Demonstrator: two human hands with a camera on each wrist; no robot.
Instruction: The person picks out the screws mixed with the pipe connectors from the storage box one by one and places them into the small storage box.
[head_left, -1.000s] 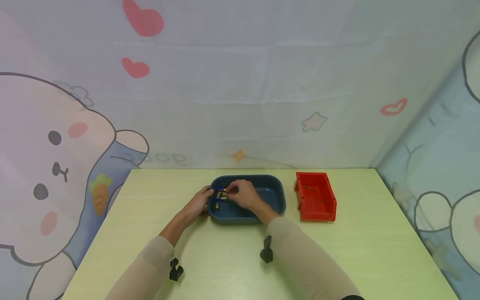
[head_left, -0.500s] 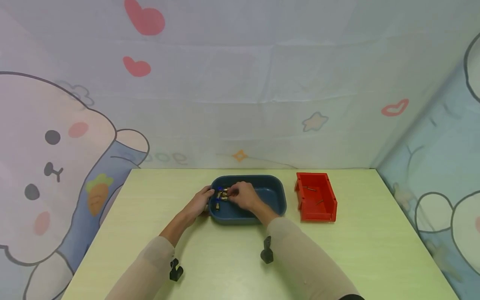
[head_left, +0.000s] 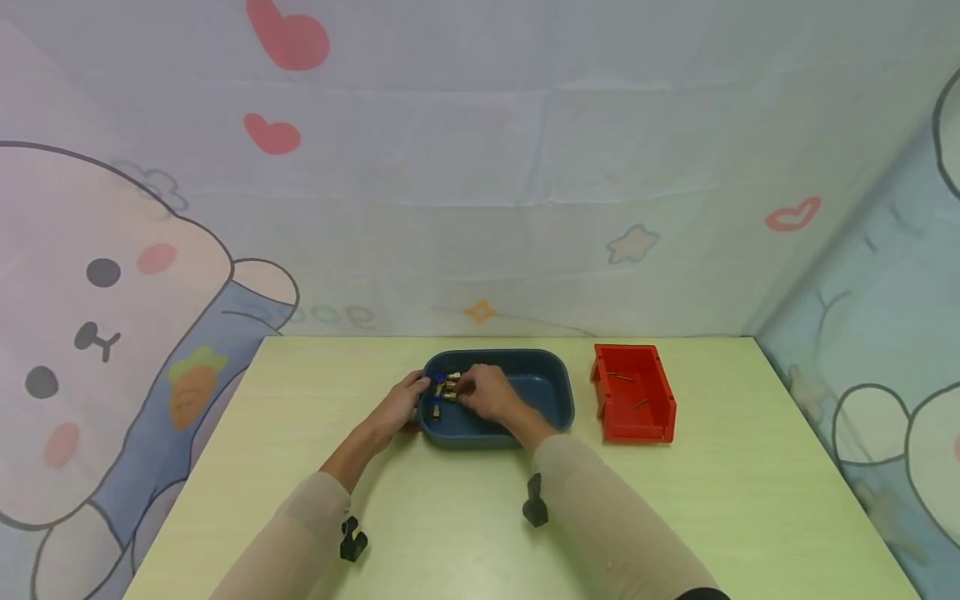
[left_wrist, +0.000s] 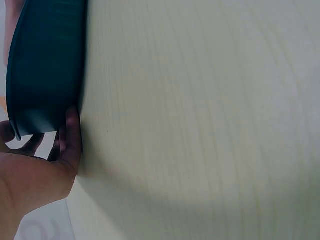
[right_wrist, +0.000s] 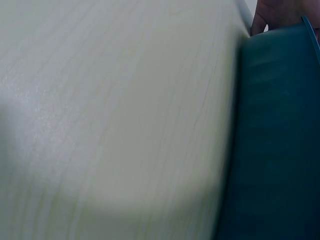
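A dark blue tray (head_left: 495,439) stands on the table, with several small brass-coloured fittings (head_left: 450,397) with blue parts lying in its left end. My left hand (head_left: 393,408) grips the tray's left end, thumb over the rim; in the left wrist view its fingers (left_wrist: 73,132) lie along the outer wall. Reaching into the tray, my right hand (head_left: 487,392) has its curled fingers right at the fittings. I cannot tell whether it pinches one, as the fingertips are partly hidden. The right wrist view catches the tray's side (right_wrist: 275,135) and part of a hand at its far end.
To the right of the tray stands a red open-fronted bin (head_left: 636,433) holding a few thin metal pins (head_left: 622,378). The pale wood table (head_left: 750,492) ends at a printed cloth backdrop (head_left: 480,250) behind and at the sides.
The fittings by my right fingertips have shifted slightly and show more clearly. My left hand keeps its hold on the tray, and the right hand stays nearly in place.
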